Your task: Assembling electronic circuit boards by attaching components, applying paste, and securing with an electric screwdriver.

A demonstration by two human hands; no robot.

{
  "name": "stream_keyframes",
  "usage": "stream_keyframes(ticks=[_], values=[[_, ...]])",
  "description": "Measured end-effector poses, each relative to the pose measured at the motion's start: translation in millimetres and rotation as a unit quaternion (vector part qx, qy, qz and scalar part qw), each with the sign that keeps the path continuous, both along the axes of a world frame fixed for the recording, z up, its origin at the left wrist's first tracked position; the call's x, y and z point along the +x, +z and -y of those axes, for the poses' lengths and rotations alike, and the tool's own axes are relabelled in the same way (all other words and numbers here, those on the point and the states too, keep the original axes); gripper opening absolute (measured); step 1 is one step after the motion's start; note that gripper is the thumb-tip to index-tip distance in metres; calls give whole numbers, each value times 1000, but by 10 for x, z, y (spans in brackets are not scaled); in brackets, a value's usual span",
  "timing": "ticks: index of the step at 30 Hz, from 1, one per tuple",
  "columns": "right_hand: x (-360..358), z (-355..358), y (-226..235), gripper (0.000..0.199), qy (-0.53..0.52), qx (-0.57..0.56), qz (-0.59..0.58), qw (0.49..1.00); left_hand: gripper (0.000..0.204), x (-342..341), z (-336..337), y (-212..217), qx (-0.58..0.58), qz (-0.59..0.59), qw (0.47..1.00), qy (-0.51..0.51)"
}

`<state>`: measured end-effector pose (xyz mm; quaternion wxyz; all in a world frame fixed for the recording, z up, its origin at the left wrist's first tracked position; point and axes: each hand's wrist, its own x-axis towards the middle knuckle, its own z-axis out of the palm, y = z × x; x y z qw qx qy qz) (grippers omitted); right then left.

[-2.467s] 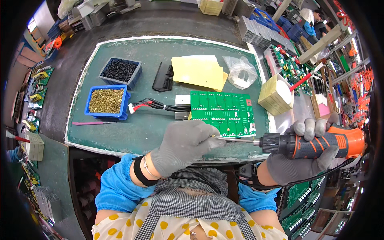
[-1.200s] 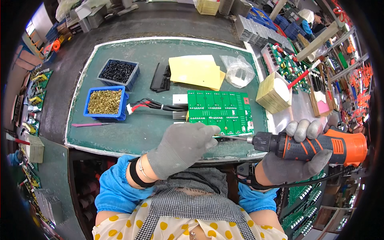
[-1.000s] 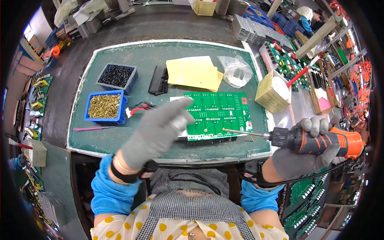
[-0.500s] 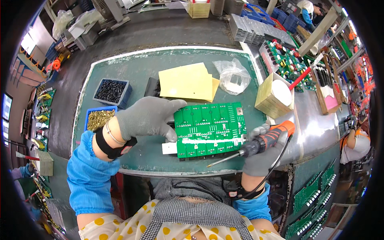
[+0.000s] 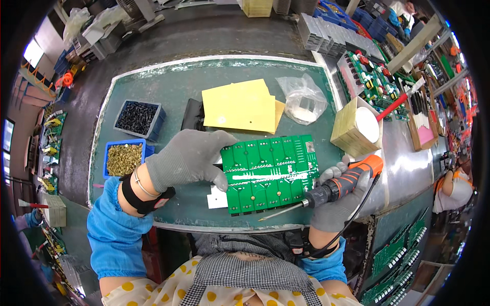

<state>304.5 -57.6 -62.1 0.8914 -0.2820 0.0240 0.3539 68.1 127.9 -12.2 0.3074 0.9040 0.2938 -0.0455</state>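
A green circuit board (image 5: pixel 265 176), solder side up, is held just in front of me above the green mat. Gripping its left edge is my gloved left hand (image 5: pixel 186 158), thumb and fingers closed on it. A white plate (image 5: pixel 217 198) sticks out at the board's lower left. My right hand (image 5: pixel 339 201), also gloved, is wrapped round an orange and grey electric screwdriver (image 5: pixel 352 178). Its long bit (image 5: pixel 280 211) points left across the board's lower right edge. The right fingertips are close to the board's right edge; whether they touch it I cannot tell.
Left on the mat are a bin of black screws (image 5: pixel 137 120) and a blue bin of brass-coloured screws (image 5: pixel 124 159). Yellow sheets (image 5: pixel 237 104) and a clear plastic bag (image 5: pixel 303 102) lie beyond the board. A wooden box with a white container (image 5: pixel 357 127) and a red-handled brush (image 5: pixel 393 106) stand right.
The board's near edge has dropped slightly toward me, and the screwdriver has shifted a little with it, its bit slightly lower. Both hands keep their holds.
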Motion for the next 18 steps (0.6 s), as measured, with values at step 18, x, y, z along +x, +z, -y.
stream_keyframes(ticks=[18], values=[[68, -13, -8, 52, 34, 25, 6, 999, 93, -44, 5, -55, 36, 34, 999, -22]])
